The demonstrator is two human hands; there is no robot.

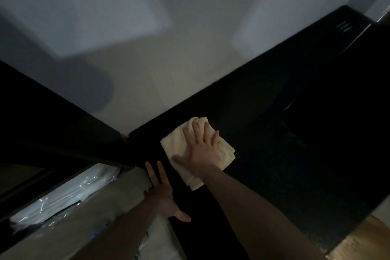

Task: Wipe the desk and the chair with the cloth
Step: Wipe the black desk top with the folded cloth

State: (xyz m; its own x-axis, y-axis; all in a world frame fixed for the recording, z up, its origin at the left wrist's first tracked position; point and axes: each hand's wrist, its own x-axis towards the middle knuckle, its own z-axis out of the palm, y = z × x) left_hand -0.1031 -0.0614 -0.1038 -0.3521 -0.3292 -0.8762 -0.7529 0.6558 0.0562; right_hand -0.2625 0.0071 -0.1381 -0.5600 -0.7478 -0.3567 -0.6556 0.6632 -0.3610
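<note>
Right hand [203, 151] lay flat on the cloth [226, 150], fingers straight and spread wide, palm pressing it down onto the desk [295, 143]. Cloth was pale yellow, folded, bunched at its 12 o'clock end, sitting near the desk's left corner, just short of the wall [168, 48] edge. Part of it stuck out from under the wrist at 6 o'clock.

Left hand [162, 195] was at 7 o'clock from the cloth, close to it but apart, fingers straight and splayed, holding nothing, resting on the desk's left edge.

Desk was black, running from 7 o'clock to 1 o'clock across the view. Clear plastic wrapping [69, 194] sat at 9 o'clock of the left hand, below the desk edge. Wood floor [363, 238] at 4 o'clock. Frame was dim, detail on the desk surface unreadable.
</note>
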